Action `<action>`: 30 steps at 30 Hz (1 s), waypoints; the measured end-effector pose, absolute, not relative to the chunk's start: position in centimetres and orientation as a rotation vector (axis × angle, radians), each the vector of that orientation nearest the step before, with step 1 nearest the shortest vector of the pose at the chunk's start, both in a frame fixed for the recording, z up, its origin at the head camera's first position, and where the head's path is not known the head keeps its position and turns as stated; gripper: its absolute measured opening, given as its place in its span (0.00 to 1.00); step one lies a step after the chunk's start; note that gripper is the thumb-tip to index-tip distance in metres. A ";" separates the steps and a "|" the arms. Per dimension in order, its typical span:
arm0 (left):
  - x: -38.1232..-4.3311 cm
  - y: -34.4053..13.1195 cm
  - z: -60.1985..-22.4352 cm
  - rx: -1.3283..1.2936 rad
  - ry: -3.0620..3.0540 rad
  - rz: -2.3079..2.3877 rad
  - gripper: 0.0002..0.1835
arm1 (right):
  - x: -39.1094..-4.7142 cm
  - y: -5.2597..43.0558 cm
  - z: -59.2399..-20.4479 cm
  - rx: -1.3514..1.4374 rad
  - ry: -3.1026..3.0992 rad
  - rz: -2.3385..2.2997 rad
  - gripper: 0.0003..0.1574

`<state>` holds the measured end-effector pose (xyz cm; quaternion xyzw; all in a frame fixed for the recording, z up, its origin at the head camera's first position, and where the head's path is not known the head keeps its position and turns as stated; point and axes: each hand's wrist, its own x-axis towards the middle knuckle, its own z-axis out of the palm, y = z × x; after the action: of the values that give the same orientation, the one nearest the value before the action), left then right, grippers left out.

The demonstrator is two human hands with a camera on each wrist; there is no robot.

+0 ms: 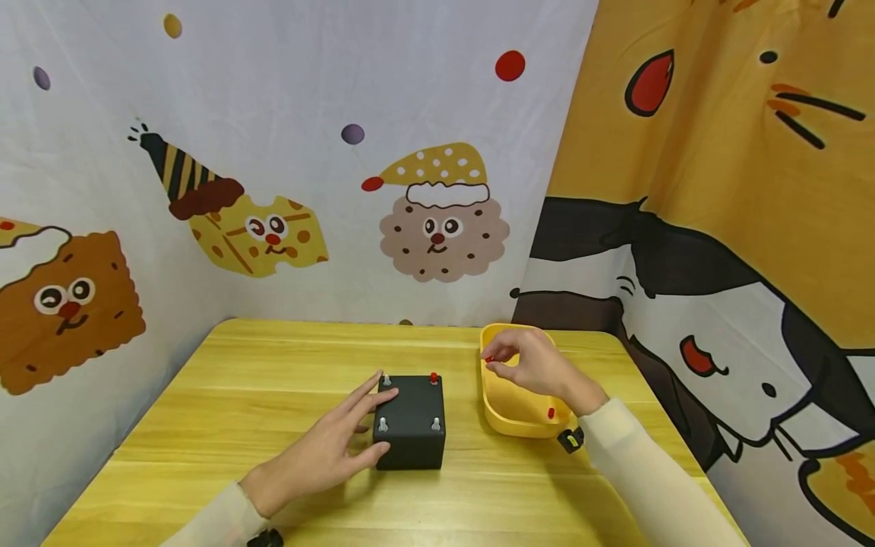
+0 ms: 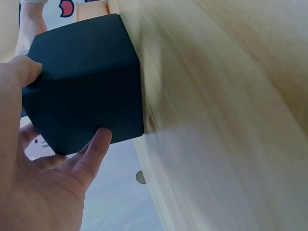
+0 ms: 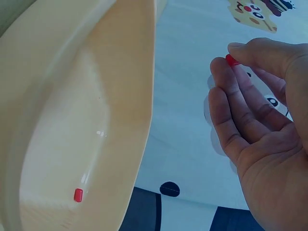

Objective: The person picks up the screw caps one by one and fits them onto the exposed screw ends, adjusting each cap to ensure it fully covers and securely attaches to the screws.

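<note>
A black box stands on the table with a small silver peg at three of its top corners. At the back right corner, a red cap covers the peg. My left hand holds the box from its left side, thumb at the near edge, one finger over the top and others by the far edge. Above the yellow tray, my right hand pinches a small red cap between thumb and fingertip. Another red cap lies on the tray floor.
The wooden table runs back to a printed cloth. The tray stands to the right of the box, with a gap of tabletop between them. A dark wrist device hangs under the right wrist by the tray's near edge.
</note>
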<state>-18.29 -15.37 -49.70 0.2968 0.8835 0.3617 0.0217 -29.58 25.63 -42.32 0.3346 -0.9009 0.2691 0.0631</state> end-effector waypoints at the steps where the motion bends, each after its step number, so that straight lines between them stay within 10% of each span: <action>1: -18.3 -15.4 -49.7 0.921 2.736 1.121 0.41 | -29.5 25.6 -42.3 1.016 -2.719 0.818 0.11; 30: -18.2 -15.3 -49.5 0.923 2.749 1.105 0.42 | -27.6 24.3 -41.8 1.111 -2.600 0.813 0.12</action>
<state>-18.20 -15.27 -49.53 0.2975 0.8857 0.3559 0.0194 -27.64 24.31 -41.84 0.3758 -0.8793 0.2750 0.0997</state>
